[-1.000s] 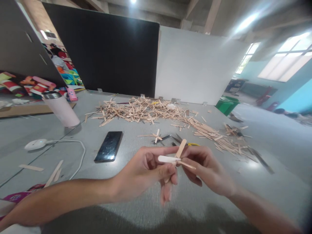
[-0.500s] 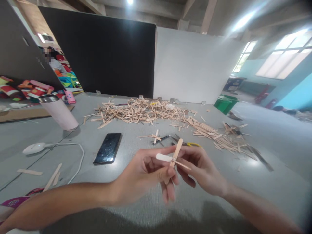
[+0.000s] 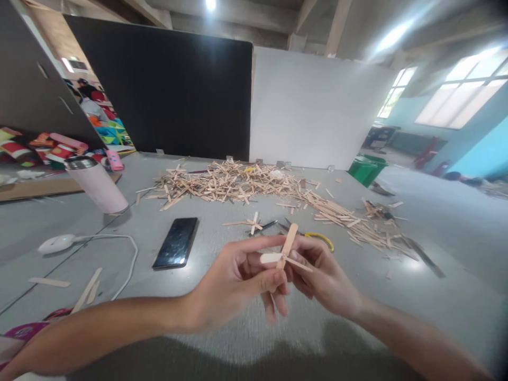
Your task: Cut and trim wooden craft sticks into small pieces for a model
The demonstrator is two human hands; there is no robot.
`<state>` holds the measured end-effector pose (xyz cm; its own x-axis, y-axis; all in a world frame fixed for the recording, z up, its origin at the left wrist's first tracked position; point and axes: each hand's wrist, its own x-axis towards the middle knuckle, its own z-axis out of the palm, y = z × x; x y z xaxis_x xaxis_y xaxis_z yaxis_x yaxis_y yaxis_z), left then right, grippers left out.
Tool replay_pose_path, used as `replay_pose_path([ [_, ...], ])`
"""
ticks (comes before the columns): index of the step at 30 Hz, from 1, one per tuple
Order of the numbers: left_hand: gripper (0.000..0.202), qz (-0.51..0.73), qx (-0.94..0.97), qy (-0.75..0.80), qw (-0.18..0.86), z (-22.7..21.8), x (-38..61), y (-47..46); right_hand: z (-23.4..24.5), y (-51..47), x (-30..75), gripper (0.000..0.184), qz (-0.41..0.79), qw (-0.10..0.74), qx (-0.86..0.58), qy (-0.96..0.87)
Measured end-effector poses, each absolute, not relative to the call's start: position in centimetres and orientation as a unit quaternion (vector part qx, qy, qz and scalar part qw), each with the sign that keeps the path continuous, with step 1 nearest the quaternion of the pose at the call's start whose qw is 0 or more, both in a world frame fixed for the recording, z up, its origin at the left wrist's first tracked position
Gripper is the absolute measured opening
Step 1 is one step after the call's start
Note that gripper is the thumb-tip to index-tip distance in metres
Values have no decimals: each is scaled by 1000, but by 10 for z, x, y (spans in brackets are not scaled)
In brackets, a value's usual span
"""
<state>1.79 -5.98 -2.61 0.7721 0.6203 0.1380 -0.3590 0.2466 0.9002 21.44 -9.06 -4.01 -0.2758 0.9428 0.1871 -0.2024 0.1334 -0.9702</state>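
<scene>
Crossed wooden craft sticks (image 3: 290, 239), joined near their middle, are held up over the table between both hands. My left hand (image 3: 246, 280) is closed, its thumb and fingers pinching the lower part of the sticks. From the other side, my right hand (image 3: 317, 270) grips them close to the crossing with thumb and forefinger. How the sticks are fastened at the joint is too small to tell. Just beyond the hands lie a similar crossed stick piece (image 3: 254, 224), a dark pen (image 3: 266, 227) and scissors with a yellow handle (image 3: 319, 237).
A heap of loose craft sticks (image 3: 222, 182) spreads along the back and right. A phone (image 3: 175, 243), a pink tumbler (image 3: 97, 185), a white cable (image 3: 133, 254) and several sticks (image 3: 50, 282) are on the left. Behind stand a black panel (image 3: 170, 90) and a white panel (image 3: 309, 106).
My right hand has shifted slightly, its thumb now nearer the crossing. The joined sticks have turned a little, and more of the yellow scissor handle shows.
</scene>
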Motion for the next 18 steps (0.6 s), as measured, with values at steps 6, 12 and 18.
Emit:
replay_pose_path([
  [6, 46, 328, 545, 114, 764, -28, 17, -63, -43, -87, 217, 37, 579, 498, -304, -569],
  [12, 39, 351, 574, 126, 729, -27, 16, -70, -36, -85, 221, 34, 582, 468, -284, -601],
  [18, 40, 343, 589, 145, 717, -25, 15, -69, -41, -87, 218, 37, 600, 488, -294, -562],
])
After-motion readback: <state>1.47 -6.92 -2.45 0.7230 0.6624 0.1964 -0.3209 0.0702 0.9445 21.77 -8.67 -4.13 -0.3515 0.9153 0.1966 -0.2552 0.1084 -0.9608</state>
